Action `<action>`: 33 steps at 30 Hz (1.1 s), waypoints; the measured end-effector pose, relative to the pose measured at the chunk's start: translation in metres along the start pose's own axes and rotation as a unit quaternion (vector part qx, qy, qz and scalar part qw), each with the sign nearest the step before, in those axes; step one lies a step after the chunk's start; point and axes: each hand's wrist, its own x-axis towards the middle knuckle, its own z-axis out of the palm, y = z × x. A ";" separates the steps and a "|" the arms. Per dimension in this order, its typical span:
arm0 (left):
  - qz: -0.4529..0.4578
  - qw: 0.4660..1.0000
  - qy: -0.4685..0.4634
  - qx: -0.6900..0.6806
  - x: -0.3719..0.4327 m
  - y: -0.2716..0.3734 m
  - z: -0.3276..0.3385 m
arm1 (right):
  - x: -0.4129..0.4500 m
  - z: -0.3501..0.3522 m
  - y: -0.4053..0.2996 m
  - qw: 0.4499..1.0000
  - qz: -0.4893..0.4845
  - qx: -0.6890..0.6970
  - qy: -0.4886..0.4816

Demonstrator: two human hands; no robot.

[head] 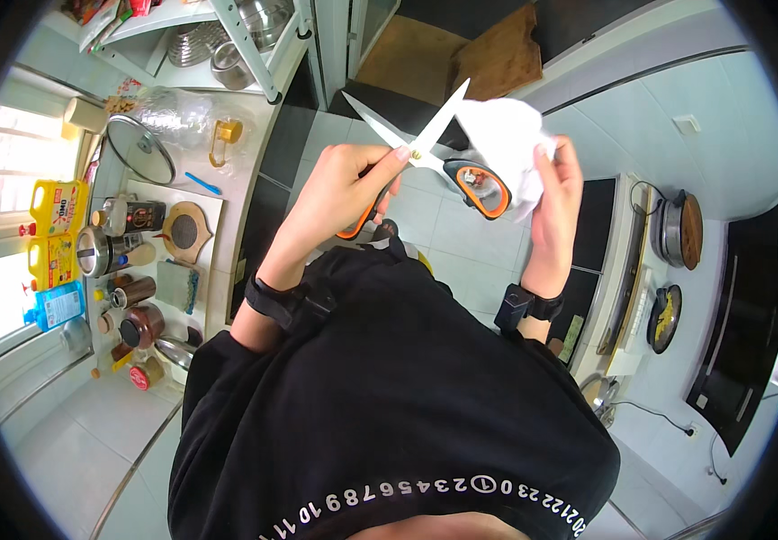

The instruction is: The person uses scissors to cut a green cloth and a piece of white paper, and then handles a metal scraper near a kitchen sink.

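Observation:
A pair of scissors (pixel 418 152) with black-and-orange handles is held spread wide in my left hand (pixel 356 185). My thumb presses near the pivot, and the fingers wrap around one handle. The other handle loop points to the right, free of my fingers. In my right hand (pixel 557 182) is a crumpled white cloth or paper wipe (pixel 507 131), slightly blurred. It lies against or just behind the right blade and loop; contact is unclear. Through that loop some small reddish-brown bits show, apparently in a clear plastic bag below.
On the left counter (pixel 243 142) are a glass pot lid (pixel 140 149), a blue peeler-like tool (pixel 202 183) and several bottles and jars. A metal shelf (pixel 247 47) holds steel bowls. To the right stand a lidded pot (pixel 676 229) and a pan with yellow food (pixel 665 318).

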 end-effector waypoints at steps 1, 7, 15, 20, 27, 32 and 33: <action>0.002 1.000 -0.003 0.001 -0.003 -0.001 -0.003 | -0.001 0.010 -0.006 0.998 0.006 0.025 0.064; 0.041 0.999 0.019 0.017 -0.019 -0.010 -0.015 | -0.018 0.075 -0.025 0.993 -0.063 0.085 0.061; 0.059 0.993 0.097 0.032 -0.045 -0.008 -0.035 | -0.048 0.122 -0.019 0.996 0.018 0.014 -0.087; 0.100 0.984 0.127 0.071 -0.058 -0.016 -0.045 | -0.044 0.144 -0.019 0.995 0.040 0.052 -0.077; 0.144 0.973 0.150 0.102 -0.073 -0.032 -0.054 | -0.043 0.154 -0.014 0.966 0.122 -0.022 -0.225; 0.157 0.967 0.149 0.134 -0.077 -0.031 -0.059 | -0.045 0.158 -0.009 0.966 0.125 -0.035 -0.225; 0.151 0.965 0.149 0.153 -0.077 -0.031 -0.061 | -0.046 0.159 -0.007 0.966 0.125 -0.036 -0.225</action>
